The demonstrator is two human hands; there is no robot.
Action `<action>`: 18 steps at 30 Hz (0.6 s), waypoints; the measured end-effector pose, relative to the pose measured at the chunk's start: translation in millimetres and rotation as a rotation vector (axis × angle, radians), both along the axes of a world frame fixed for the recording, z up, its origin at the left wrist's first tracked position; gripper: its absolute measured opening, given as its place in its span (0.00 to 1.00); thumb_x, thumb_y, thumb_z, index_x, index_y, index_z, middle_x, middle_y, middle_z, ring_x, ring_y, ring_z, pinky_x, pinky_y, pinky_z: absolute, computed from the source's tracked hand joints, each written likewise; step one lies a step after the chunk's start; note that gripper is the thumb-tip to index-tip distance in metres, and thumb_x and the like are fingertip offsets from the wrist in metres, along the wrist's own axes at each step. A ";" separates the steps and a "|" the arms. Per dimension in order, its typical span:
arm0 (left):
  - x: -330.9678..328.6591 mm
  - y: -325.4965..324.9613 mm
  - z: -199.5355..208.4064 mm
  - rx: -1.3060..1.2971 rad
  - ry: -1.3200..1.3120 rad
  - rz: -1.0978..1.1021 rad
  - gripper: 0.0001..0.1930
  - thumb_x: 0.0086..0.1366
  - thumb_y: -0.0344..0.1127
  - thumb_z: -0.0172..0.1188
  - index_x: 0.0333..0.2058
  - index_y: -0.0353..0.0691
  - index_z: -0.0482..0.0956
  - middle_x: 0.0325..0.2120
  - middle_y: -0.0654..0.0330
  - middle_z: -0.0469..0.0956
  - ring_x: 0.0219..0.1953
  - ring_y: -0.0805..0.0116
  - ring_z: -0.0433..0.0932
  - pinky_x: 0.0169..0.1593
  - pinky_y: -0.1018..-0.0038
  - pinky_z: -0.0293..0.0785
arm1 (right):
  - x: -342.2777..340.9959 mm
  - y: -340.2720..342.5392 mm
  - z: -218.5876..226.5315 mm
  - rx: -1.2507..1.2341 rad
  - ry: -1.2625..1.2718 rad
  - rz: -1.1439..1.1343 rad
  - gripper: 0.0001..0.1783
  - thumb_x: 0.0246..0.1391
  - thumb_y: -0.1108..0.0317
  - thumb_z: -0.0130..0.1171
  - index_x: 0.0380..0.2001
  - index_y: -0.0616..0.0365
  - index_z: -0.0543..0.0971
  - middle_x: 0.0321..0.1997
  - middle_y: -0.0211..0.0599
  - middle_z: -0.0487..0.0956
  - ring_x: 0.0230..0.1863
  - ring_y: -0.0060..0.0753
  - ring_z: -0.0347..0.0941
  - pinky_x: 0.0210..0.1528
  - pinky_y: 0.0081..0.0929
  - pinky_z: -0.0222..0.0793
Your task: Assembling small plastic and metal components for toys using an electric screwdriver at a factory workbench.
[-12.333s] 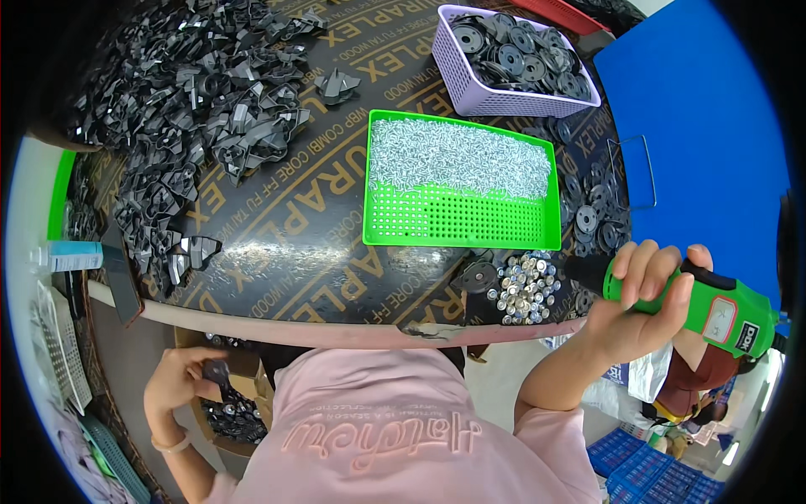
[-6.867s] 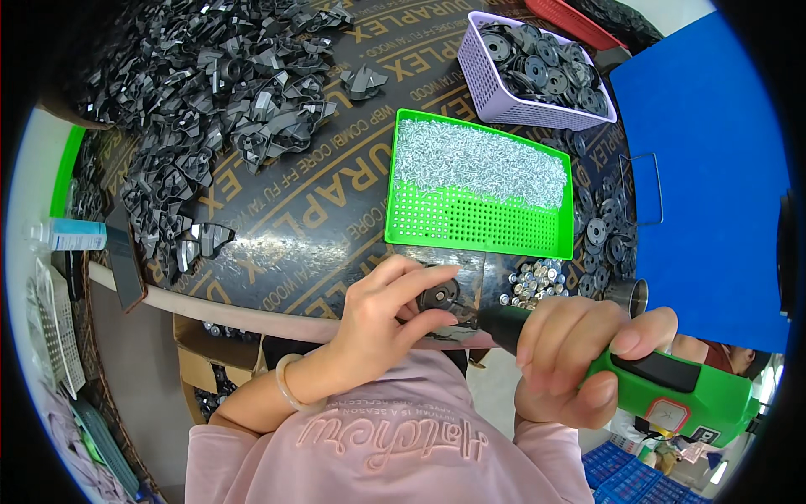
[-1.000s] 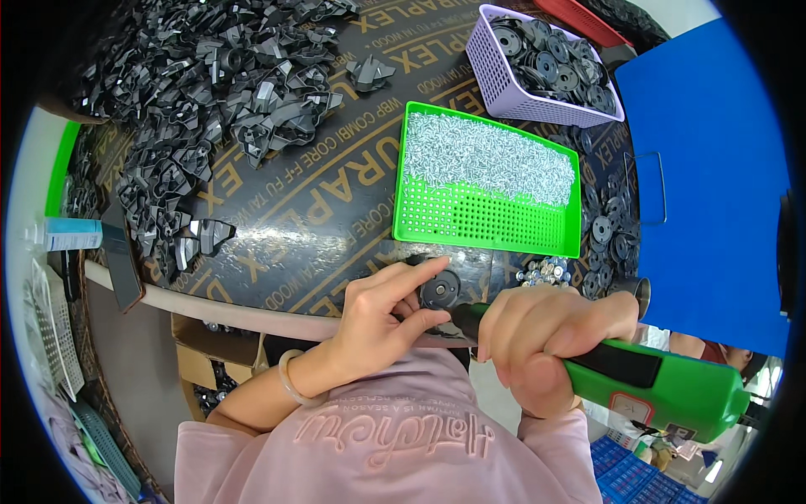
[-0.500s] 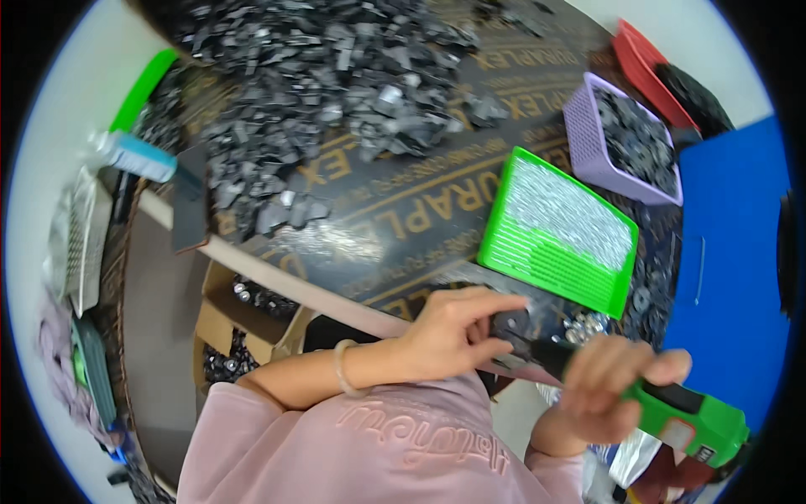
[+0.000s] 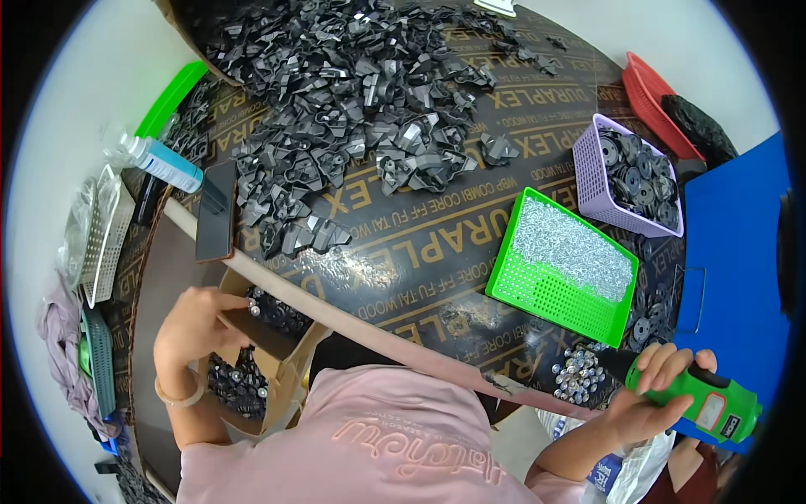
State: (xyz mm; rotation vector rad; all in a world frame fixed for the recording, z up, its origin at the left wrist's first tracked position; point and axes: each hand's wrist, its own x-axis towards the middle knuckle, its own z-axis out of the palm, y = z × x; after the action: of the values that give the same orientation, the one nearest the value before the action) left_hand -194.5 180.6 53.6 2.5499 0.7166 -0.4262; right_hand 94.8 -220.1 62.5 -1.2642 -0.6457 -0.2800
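My left hand [image 5: 197, 323] is over the cardboard box [image 5: 267, 363] below the table edge, fingers apart, nothing visible between them. Inside the box lie dark assembled pieces [image 5: 239, 382] with shiny round bits. At the right, my right hand [image 5: 663, 395] is wrapped round a green and black power screwdriver [image 5: 714, 403]. Its dark nose points left, beside a small pile of shiny round metal pieces [image 5: 579, 374] near the table edge. Farther back, a green perforated tray [image 5: 550, 294] holds many small silvery screws [image 5: 571, 244].
A big heap of black plastic parts [image 5: 353, 92] covers the far left of the table. A lilac basket [image 5: 598, 181] holds black discs [image 5: 638, 176]. A blue panel [image 5: 735, 252] stands right. A phone [image 5: 217, 210] and a blue bottle [image 5: 164, 161] are at the left edge.
My left hand has moved from the table's near edge, where it held a black part under the screwdriver's tip, leftward to the box. My right hand has shifted slightly right with the screwdriver.
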 end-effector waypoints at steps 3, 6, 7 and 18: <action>56.7 -10.7 13.0 -0.082 -0.230 -0.003 0.12 0.49 0.26 0.71 0.34 0.33 0.85 0.25 0.48 0.80 0.28 0.50 0.81 0.33 0.64 0.75 | 0.7 -5.0 2.2 -0.060 0.009 -0.019 0.43 0.60 0.40 0.59 0.64 0.60 0.57 0.27 0.32 0.68 0.25 0.28 0.65 0.36 0.32 0.65; 143.1 -23.3 7.6 0.076 -0.564 -0.246 0.07 0.55 0.30 0.67 0.32 0.34 0.82 0.24 0.48 0.75 0.30 0.45 0.76 0.35 0.57 0.73 | -1.6 -7.0 4.3 -0.114 0.006 -0.110 0.51 0.60 0.38 0.58 0.70 0.62 0.49 0.35 0.39 0.74 0.35 0.36 0.72 0.47 0.42 0.69; 175.8 -19.5 -1.2 0.161 -0.615 -0.355 0.07 0.56 0.31 0.66 0.33 0.36 0.82 0.27 0.49 0.77 0.34 0.46 0.77 0.38 0.57 0.74 | 0.1 -9.5 6.4 -0.110 -0.014 -0.115 0.52 0.60 0.38 0.58 0.71 0.62 0.47 0.38 0.42 0.75 0.38 0.39 0.74 0.51 0.46 0.69; 322.9 -3.1 -79.1 0.485 -0.475 -0.551 0.33 0.66 0.67 0.51 0.63 0.57 0.72 0.71 0.44 0.53 0.73 0.41 0.48 0.71 0.41 0.43 | 11.7 -10.8 13.6 -0.053 -0.047 -0.284 0.68 0.42 0.20 0.58 0.73 0.53 0.45 0.72 0.68 0.53 0.72 0.74 0.50 0.71 0.67 0.48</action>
State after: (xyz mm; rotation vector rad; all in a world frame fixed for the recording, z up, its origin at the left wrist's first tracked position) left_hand 128.5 177.6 -25.5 3.1173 -0.0850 0.2288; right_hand 106.5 -230.9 76.1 -1.4047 -0.5153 -0.5316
